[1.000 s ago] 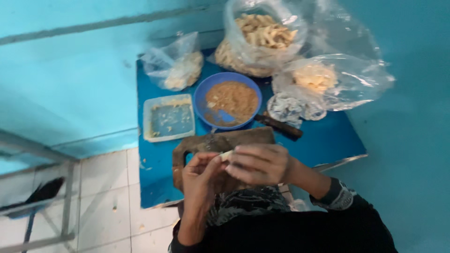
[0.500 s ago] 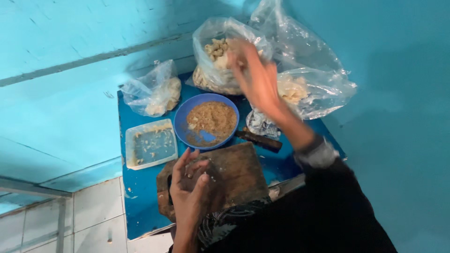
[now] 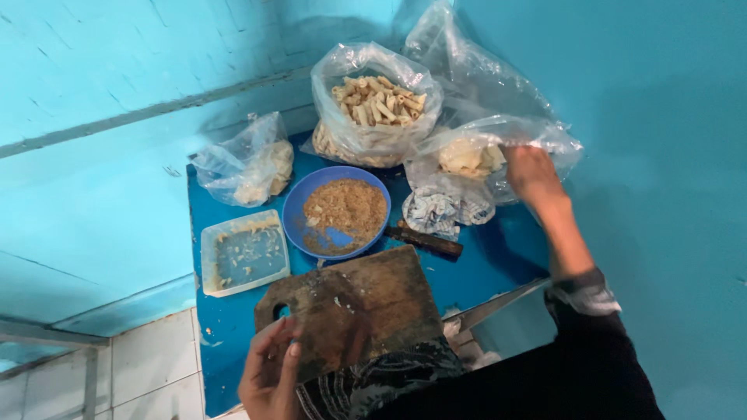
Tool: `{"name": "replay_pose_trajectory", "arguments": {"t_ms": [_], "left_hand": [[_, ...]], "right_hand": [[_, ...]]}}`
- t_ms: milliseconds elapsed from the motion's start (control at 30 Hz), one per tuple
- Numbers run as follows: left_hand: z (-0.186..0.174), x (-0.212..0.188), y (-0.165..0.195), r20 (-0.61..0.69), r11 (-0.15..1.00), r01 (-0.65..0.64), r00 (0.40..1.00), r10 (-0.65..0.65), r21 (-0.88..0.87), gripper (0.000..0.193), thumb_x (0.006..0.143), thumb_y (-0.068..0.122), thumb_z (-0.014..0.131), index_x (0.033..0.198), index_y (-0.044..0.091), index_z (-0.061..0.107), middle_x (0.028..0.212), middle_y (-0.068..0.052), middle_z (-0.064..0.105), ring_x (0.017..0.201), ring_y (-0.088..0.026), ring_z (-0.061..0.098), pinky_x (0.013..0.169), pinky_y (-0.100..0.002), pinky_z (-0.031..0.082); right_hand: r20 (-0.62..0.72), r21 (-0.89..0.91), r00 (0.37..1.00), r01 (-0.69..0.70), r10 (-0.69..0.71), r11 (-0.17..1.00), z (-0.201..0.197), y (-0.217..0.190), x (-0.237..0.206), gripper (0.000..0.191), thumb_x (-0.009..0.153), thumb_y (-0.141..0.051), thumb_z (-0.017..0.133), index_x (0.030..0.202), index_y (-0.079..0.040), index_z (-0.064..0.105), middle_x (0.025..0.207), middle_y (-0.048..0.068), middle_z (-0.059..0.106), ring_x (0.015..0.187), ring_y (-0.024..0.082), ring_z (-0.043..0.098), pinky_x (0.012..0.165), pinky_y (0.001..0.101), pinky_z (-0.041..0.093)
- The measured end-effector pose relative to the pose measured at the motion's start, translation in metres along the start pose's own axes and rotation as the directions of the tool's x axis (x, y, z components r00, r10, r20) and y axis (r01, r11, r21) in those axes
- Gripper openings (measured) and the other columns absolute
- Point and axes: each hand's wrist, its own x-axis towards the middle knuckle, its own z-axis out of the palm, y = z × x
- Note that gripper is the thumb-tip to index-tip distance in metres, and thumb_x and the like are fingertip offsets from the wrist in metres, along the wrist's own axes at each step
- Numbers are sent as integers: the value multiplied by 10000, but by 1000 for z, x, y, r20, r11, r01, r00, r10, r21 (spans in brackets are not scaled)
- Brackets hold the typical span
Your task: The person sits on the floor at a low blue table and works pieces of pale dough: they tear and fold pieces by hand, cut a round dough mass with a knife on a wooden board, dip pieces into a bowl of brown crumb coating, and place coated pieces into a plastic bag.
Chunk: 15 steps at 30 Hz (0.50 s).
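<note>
Head view: the right hand [image 3: 531, 173] grasps a clear bag [image 3: 498, 152] of pale pieces at the table's [image 3: 233, 327] far right, past a knife [image 3: 424, 241]. The left hand [image 3: 271, 375], fingers loosely open, rests on the board's [image 3: 366, 303] near edge. A crumb bowl [image 3: 336, 211] and tray [image 3: 244, 253] lie beyond.

Worn, stained wood makes the cutting board [image 3: 366, 307] at 6 o'clock; the bags [image 3: 475, 155] at 1 o'clock are thin, glossy, crinkled clear plastic; the blue bowl [image 3: 299, 210] looks like smooth plastic, and the blue worktop [image 3: 498, 257] is scuffed and faintly shiny
</note>
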Motion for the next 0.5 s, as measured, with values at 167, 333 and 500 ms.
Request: {"name": "replay_pose_trajectory", "arguments": {"t_ms": [167, 333, 500], "left_hand": [[2, -3, -6, -28, 986, 142, 990, -140, 85, 410, 881, -109, 656, 1288, -65, 642, 1220, -191, 716, 1079, -225, 704, 960, -342, 544], [-7, -4, -4, -28, 994, 108, 994, -107, 30, 399, 889, -107, 646, 1286, -66, 635, 1229, -181, 706, 1090, -218, 703, 983, -337, 540], [-14, -5, 0, -28, 995, 100, 995, -100, 10, 361, 905, -101, 646, 1264, -71, 646, 1222, -184, 710, 1109, -220, 699, 1006, -350, 544]], "right_hand": [[122, -261, 988, -58, 92, 964, 46, 23, 44, 186, 886, -102, 677, 1059, -62, 732, 1047, 204, 714, 997, 418, 674, 841, 508, 536], [111, -285, 989, -62, 97, 956, 45, 8, 67, 153, 914, -176, 714, 1017, -66, 740, 979, 199, 714, 933, 409, 681, 799, 515, 534], [-173, -327, 983, -121, 66, 937, 31, 11, 49, 182, 942, -249, 751, 975, -70, 748, 910, 194, 713, 869, 399, 688, 758, 521, 531]]}}
